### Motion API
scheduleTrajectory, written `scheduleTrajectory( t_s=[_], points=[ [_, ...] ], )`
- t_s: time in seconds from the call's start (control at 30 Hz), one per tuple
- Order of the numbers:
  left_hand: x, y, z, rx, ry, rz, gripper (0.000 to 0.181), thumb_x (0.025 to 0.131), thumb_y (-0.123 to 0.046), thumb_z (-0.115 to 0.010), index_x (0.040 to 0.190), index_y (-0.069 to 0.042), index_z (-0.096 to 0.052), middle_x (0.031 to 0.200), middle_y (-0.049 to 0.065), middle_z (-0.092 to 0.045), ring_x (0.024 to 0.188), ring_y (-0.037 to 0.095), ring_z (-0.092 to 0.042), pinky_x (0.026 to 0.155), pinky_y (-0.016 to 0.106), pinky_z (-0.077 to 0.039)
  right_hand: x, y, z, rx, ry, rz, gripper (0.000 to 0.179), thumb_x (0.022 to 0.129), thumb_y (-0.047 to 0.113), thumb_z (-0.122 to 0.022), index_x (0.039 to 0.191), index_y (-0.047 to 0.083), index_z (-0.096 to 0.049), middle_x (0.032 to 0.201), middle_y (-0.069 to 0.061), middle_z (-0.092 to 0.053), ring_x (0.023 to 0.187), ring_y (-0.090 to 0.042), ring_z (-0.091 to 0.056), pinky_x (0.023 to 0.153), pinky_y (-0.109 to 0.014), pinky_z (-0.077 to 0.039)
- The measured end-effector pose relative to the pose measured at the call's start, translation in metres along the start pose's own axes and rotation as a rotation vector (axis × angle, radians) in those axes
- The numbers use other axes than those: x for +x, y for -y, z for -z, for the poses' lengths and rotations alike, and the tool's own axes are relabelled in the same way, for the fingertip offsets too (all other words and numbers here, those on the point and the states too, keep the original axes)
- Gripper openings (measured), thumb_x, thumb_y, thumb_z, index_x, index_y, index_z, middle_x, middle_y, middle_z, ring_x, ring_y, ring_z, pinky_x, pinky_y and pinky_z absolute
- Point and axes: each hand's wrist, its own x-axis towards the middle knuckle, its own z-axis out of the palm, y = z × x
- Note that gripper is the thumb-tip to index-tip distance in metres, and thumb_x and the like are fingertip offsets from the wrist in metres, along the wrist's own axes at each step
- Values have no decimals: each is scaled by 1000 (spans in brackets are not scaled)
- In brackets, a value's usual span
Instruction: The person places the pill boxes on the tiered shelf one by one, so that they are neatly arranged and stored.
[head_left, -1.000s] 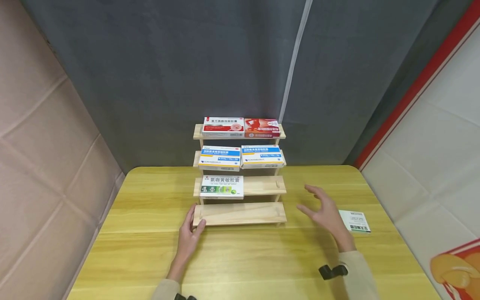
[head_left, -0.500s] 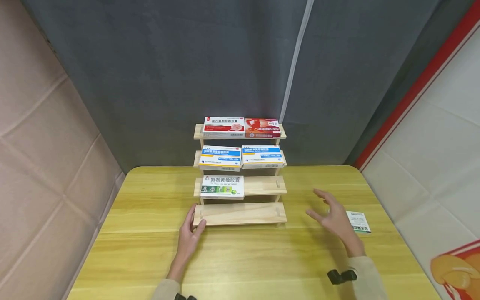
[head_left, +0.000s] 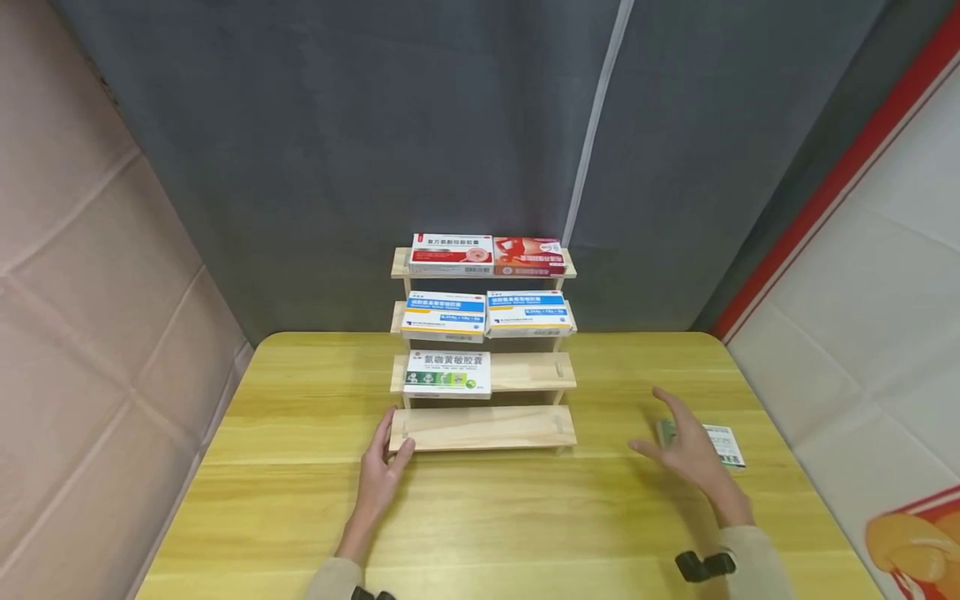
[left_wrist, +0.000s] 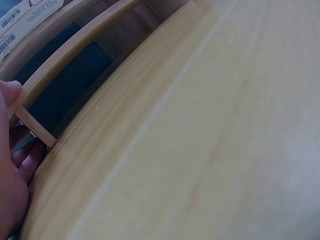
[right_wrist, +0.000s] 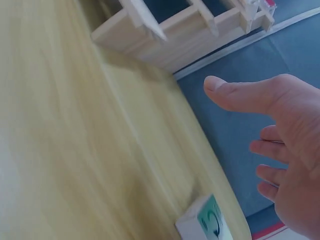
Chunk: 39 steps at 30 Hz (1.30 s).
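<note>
A stepped wooden display rack [head_left: 483,429] stands mid-table in the head view. My left hand [head_left: 381,473] grips the left end of its lowest step; the left wrist view shows the thumb on the board and fingers around the end leg. My right hand [head_left: 693,454] hovers over the table to the right, thumb and fingers spread, holding nothing. Partly hidden behind it lies a white and green medicine box [head_left: 727,446]. In the right wrist view that box [right_wrist: 212,220] sits below the hand, apart from it.
Red and white boxes [head_left: 452,252] occupy the top step, with two blue and white boxes [head_left: 444,315] below. A white and green capsule box [head_left: 447,372] lies on the third step's left half. A grey curtain [head_left: 337,167] hangs behind the table [head_left: 300,517].
My right hand has moved to the right, away from the rack and over the medicine box, covering part of it. My left hand has stayed on the rack's lowest step.
</note>
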Motion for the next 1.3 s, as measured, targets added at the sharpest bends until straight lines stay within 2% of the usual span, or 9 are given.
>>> scheduleTrajectory(
  t_s=[0.1, 0.2, 0.37, 0.5, 0.6, 0.93, 1.07, 1.17, 1.3],
  points=[
    [0, 0, -1, 2, 0, -4, 67, 101, -19, -62, 158, -5, -31, 163, 19, -33, 146, 41, -40, 105, 26, -50, -3, -9, 3, -10, 29, -22, 105, 81, 37, -85, 157, -4, -25, 157, -35, -31, 137, -59, -35, 102, -75, -38],
    [0, 1, 0, 2, 0, -5, 66, 101, -19, -62, 158, -6, -31, 163, 19, -33, 147, 41, -39, 108, 38, -51, -6, -20, 7, -22, 50, -43, 108, 79, 37, -87, 157, -5, -23, 157, -37, -28, 138, -62, -31, 102, -77, -36],
    [-1, 0, 0, -6, 1, -2, 67, 101, -18, -63, 158, -6, -31, 163, 19, -32, 147, 42, -37, 112, 55, -45, -12, -38, 12, -78, 53, -71, 114, 71, 32, -91, 154, -7, -25, 153, -41, -29, 140, -67, -19, 104, -85, -21],
    [-1, -1, -1, -8, 9, 2, 69, 101, -16, -62, 159, -5, -28, 163, 22, -31, 147, 45, -37, 113, 56, -43, -17, -49, 17, -144, 69, -98, 121, 63, 33, -94, 153, -8, -24, 151, -43, -28, 139, -70, -11, 105, -86, -12],
    [-1, -2, -2, -11, 12, 7, 69, 101, -16, -62, 159, -5, -27, 163, 22, -31, 146, 45, -38, 113, 56, -43, -19, -55, 21, -170, 85, -120, 125, 62, 34, -95, 154, -9, -22, 151, -45, -24, 137, -72, -10, 105, -86, -12],
    [-2, 1, -1, -4, 3, 0, 66, 102, -20, -62, 158, -6, -30, 164, 20, -31, 149, 43, -34, 116, 55, -39, -19, -71, 27, -131, 133, -197, 128, 65, 33, -94, 156, -11, -14, 157, -43, -15, 139, -71, -6, 103, -88, -9],
    [-1, 0, 0, 0, 2, -4, 66, 102, -19, -61, 159, -5, -30, 164, 19, -32, 148, 41, -36, 114, 53, -43, -19, -79, 26, -138, 128, -169, 122, 65, 27, -93, 152, -17, -18, 153, -46, -20, 138, -68, -13, 111, -82, -10],
    [-1, 0, -1, 6, -1, -4, 66, 102, -19, -61, 159, -6, -30, 164, 18, -32, 148, 40, -37, 113, 50, -44, -20, -85, 25, -168, 109, -128, 116, 65, 22, -92, 147, -22, -24, 147, -49, -27, 133, -66, -26, 112, -77, -18],
    [0, 0, -1, 1, -2, -11, 66, 102, -18, -61, 159, -6, -30, 163, 19, -32, 148, 41, -36, 113, 52, -43, -23, -90, 25, -178, 91, -105, 107, 65, 16, -90, 144, -23, -28, 142, -50, -32, 124, -64, -37, 103, -77, -31]
  ],
)
